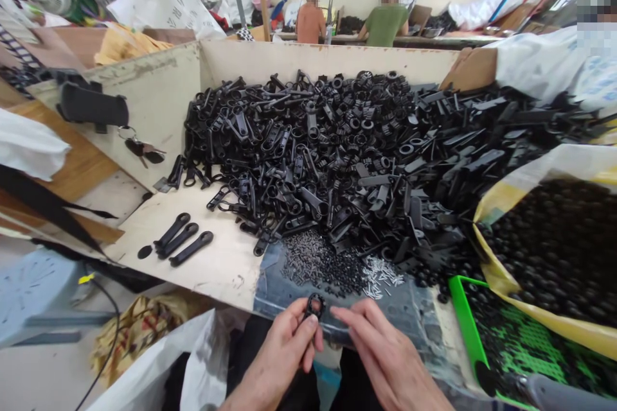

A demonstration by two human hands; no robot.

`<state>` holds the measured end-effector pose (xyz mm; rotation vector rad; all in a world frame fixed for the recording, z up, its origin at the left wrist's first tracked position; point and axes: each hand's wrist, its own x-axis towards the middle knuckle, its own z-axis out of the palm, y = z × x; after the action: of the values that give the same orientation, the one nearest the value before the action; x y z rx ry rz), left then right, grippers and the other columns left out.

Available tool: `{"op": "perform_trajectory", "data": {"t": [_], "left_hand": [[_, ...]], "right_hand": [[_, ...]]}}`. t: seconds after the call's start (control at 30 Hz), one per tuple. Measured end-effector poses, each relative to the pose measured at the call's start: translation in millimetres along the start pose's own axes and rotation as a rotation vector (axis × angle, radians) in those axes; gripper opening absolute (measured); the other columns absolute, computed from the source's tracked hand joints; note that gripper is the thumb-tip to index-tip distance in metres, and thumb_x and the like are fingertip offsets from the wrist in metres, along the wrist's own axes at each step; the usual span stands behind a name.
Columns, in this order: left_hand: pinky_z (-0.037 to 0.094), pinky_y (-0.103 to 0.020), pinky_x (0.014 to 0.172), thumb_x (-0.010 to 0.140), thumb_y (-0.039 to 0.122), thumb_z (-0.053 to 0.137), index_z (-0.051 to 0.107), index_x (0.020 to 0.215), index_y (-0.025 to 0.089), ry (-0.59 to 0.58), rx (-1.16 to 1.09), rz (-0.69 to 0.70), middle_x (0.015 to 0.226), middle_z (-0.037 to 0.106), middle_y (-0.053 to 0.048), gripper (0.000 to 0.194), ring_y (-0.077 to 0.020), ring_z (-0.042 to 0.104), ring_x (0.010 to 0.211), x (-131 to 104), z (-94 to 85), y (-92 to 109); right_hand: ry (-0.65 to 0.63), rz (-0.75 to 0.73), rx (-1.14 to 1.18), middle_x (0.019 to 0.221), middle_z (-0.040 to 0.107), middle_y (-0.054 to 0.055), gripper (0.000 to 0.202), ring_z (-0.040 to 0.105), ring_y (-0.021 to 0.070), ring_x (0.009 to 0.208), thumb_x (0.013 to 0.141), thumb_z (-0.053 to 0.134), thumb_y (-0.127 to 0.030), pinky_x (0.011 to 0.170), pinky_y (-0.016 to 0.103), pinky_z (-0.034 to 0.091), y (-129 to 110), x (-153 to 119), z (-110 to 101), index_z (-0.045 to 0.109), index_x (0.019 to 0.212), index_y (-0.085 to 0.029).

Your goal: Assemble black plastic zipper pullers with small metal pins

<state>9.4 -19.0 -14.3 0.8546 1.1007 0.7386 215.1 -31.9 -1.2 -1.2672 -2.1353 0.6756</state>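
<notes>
My left hand (292, 337) pinches a black plastic ring-shaped part (315, 305) upright between thumb and fingers, above the near edge of the bench. Just to its right is my right hand (378, 343), fingers drawn together and tips pointing at the ring; whatever small thing they may hold is hidden. Beyond both hands, small dark pieces (308, 260) and silvery pins (380, 276) lie in piles on a grey mat (270, 279). Further back rises a big heap of black plastic parts (313, 154), with rings, handles and flat levers mixed in it.
Three black handles (193, 247) and a black disc (144, 252) lie at left. On the right stand a green tray (465, 314) and a yellow-white sack (501, 279) of black pieces. Keys (144, 151) hang from the left board. Two people (393, 19) sit at the back.
</notes>
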Motion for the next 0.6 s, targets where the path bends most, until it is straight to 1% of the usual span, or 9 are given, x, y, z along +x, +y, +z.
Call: {"op": "perform_trajectory", "data": {"t": [0.03, 0.1, 0.27, 0.5, 0.6], "left_hand": [[0.020, -0.023, 0.049, 0.090, 0.063, 0.064, 0.060, 0.104, 0.015, 0.006, -0.007, 0.006, 0.069, 0.061, 0.003, 0.051, -0.0037, 0.036, 0.044, 0, -0.1, -1], [0.020, -0.023, 0.049, 0.090, 0.064, 0.064, 0.060, 0.106, 0.015, 0.017, -0.017, 0.011, 0.070, 0.061, 0.003, 0.052, -0.0039, 0.037, 0.045, 0, -0.1, -3], [0.021, -0.023, 0.049, 0.088, 0.065, 0.066, 0.060, 0.104, 0.015, 0.027, -0.028, 0.010, 0.068, 0.061, 0.003, 0.053, -0.0041, 0.038, 0.045, 0, -0.5, -5], [0.021, -0.022, 0.050, 0.091, 0.062, 0.064, 0.060, 0.103, 0.015, 0.021, -0.036, 0.004, 0.069, 0.060, 0.003, 0.048, -0.0039, 0.038, 0.046, 1, -0.3, -3], [0.022, -0.022, 0.050, 0.093, 0.062, 0.062, 0.060, 0.101, 0.016, 0.025, -0.036, 0.013, 0.069, 0.060, 0.003, 0.047, -0.0037, 0.038, 0.046, 0, 0.3, -3]], "right_hand": [[-0.016, -0.037, -0.004, 0.099, 0.064, 0.005, 0.037, 0.072, 0.0138, 0.079, 0.108, 0.033, -0.018, 0.069, 0.020, 0.059, -3, 1, 1, 0.056, 0.136, -0.027], [-0.008, -0.071, -0.031, 0.093, 0.063, 0.005, 0.039, 0.070, 0.0138, 0.072, 0.108, 0.031, -0.016, 0.063, 0.019, 0.058, -4, 0, 7, 0.057, 0.136, -0.024], [0.009, -0.042, -0.087, 0.086, 0.062, 0.004, 0.041, 0.069, 0.0136, 0.067, 0.109, 0.029, -0.016, 0.059, 0.018, 0.057, -2, -2, 21, 0.061, 0.135, -0.022], [-0.021, -0.025, -0.105, 0.086, 0.062, 0.004, 0.042, 0.070, 0.0139, 0.069, 0.108, 0.029, -0.015, 0.060, 0.018, 0.056, -7, 2, 20, 0.062, 0.133, -0.022], [-0.033, -0.031, -0.163, 0.085, 0.063, 0.003, 0.043, 0.071, 0.0138, 0.068, 0.107, 0.029, -0.012, 0.059, 0.018, 0.056, -6, 2, 21, 0.061, 0.133, -0.022]]}}
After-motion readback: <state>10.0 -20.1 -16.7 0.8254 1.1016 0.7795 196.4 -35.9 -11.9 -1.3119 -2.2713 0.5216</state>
